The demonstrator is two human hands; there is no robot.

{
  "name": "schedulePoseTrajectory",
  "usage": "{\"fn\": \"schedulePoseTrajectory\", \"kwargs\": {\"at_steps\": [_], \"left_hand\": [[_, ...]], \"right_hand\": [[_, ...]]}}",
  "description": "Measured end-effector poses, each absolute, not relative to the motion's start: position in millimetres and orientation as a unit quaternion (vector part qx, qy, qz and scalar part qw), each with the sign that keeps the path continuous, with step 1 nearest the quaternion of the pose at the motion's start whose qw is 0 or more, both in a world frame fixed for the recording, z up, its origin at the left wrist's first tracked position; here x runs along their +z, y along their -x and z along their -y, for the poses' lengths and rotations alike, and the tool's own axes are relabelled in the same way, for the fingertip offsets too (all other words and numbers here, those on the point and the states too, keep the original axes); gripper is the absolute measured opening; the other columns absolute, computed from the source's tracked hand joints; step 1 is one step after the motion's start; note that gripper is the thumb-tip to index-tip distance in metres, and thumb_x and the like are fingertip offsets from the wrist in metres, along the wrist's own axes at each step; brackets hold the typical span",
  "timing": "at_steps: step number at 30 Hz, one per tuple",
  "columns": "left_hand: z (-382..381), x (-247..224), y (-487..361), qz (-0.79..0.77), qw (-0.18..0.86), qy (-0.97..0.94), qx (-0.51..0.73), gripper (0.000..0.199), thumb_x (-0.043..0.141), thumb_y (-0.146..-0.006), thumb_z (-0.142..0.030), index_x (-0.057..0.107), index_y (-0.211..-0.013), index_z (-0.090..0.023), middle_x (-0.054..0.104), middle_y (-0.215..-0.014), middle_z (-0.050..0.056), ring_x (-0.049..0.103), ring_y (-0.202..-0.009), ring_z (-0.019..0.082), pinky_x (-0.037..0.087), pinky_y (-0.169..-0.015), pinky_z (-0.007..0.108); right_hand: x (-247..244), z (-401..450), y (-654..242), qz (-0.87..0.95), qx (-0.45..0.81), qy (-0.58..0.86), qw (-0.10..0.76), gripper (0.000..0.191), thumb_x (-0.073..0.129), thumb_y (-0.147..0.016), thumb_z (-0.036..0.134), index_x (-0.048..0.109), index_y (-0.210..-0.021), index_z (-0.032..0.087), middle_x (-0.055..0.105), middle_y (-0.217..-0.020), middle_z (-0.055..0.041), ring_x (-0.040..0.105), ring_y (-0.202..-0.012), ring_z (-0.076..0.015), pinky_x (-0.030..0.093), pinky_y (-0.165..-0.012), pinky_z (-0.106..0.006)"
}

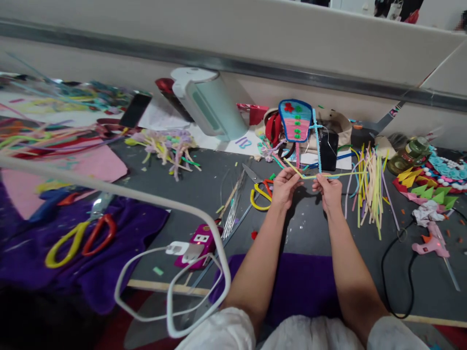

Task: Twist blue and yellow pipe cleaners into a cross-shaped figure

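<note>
My left hand (pixel 286 188) pinches a yellow pipe cleaner (pixel 309 177) near a bend, so one end slants up past the fingertips. At its other side, my right hand (pixel 329 191) grips the same stem, whose far end sticks out to the right. A short light-blue piece shows beside the right fingers; whether it is joined to the yellow one I cannot tell. Just behind the hands stand a blue pipe-cleaner stick with a crosspiece (pixel 318 146) and a blue-rimmed pink and blue fan shape (pixel 296 121). Scissors with yellow and red handles (pixel 260 197) lie by my left wrist.
Loose pipe cleaners (pixel 372 189) lie to the right, with a pink glue gun (pixel 432 241) and glass jar (pixel 410 155) beyond. A kettle (pixel 209 104) stands at the back. A white cable (pixel 175 199) loops across the left foreground near a purple power strip (pixel 200 243).
</note>
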State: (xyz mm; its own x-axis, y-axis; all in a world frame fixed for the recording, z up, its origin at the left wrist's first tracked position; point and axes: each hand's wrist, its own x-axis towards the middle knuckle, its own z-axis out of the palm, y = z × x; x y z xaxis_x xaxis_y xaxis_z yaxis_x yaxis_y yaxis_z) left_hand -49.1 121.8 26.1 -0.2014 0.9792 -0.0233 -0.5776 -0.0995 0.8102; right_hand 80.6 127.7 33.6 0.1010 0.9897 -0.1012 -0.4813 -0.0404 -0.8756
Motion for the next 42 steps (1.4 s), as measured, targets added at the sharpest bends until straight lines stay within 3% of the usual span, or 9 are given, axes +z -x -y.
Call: {"fn": "schedulePoseTrajectory", "kwargs": {"at_steps": [8,13,16,22,27,33,42], "left_hand": [[-121,29,49,-0.350,0.582,-0.287,0.676,0.035,0.084,-0.058,-0.027,0.066,-0.085,-0.015,0.068,-0.097,0.005,0.064,-0.078,0.014,0.055,-0.068,0.027],[-123,30,53,-0.358,0.575,-0.272,0.684,0.034,0.085,-0.055,-0.025,0.060,-0.076,-0.015,0.066,-0.076,0.000,0.060,-0.060,0.009,0.053,-0.059,0.022],[-123,33,56,-0.353,0.588,-0.271,0.676,0.039,0.085,-0.054,-0.020,0.060,-0.084,-0.017,0.065,-0.072,-0.002,0.057,-0.055,0.007,0.049,-0.052,0.019],[-121,37,64,-0.324,0.677,-0.259,0.607,0.043,0.079,-0.060,-0.016,0.065,-0.101,-0.014,0.068,-0.084,0.004,0.053,-0.055,0.006,0.035,-0.040,0.015],[-117,35,64,-0.249,0.715,-0.227,0.613,0.035,0.083,-0.056,-0.019,0.062,-0.085,-0.015,0.058,-0.069,-0.001,0.047,-0.053,0.005,0.033,-0.039,0.013],[-106,37,54,-0.176,0.740,-0.200,0.617,0.043,0.089,-0.049,-0.029,0.053,-0.072,-0.018,0.043,-0.064,-0.003,0.041,-0.054,0.005,0.033,-0.038,0.011],[-101,45,57,-0.160,0.718,-0.280,0.617,0.036,0.084,-0.051,-0.026,0.051,-0.062,-0.018,0.040,-0.055,-0.005,0.041,-0.048,0.008,0.040,-0.049,0.022]], "right_hand": [[36,-126,-80,0.316,0.604,0.411,0.606,0.031,0.078,-0.061,0.037,0.064,-0.075,0.014,0.065,-0.055,0.0023,0.058,-0.043,-0.0087,0.048,-0.041,-0.019],[38,-124,-83,0.350,0.618,0.395,0.582,0.029,0.078,-0.062,0.037,0.064,-0.075,0.015,0.065,-0.057,0.0022,0.058,-0.044,-0.0087,0.049,-0.042,-0.019],[37,-124,-85,0.378,0.619,0.387,0.570,0.027,0.078,-0.064,0.036,0.065,-0.075,0.015,0.065,-0.058,0.0024,0.057,-0.044,-0.0088,0.050,-0.042,-0.020],[35,-123,-87,0.416,0.621,0.376,0.549,0.024,0.077,-0.066,0.035,0.066,-0.076,0.016,0.065,-0.061,0.0025,0.058,-0.046,-0.0087,0.049,-0.042,-0.019],[37,-122,-89,0.410,0.654,0.353,0.529,0.021,0.076,-0.067,0.033,0.065,-0.075,0.017,0.065,-0.061,0.0028,0.057,-0.046,-0.0087,0.049,-0.042,-0.019],[41,-118,-85,0.371,0.718,0.302,0.506,0.022,0.076,-0.066,0.034,0.063,-0.072,0.017,0.061,-0.057,0.0039,0.051,-0.042,-0.0067,0.044,-0.038,-0.017],[37,-113,-78,0.347,0.777,0.242,0.466,0.022,0.076,-0.068,0.033,0.063,-0.071,0.016,0.057,-0.053,0.0042,0.045,-0.039,-0.0047,0.040,-0.035,-0.016]]}}
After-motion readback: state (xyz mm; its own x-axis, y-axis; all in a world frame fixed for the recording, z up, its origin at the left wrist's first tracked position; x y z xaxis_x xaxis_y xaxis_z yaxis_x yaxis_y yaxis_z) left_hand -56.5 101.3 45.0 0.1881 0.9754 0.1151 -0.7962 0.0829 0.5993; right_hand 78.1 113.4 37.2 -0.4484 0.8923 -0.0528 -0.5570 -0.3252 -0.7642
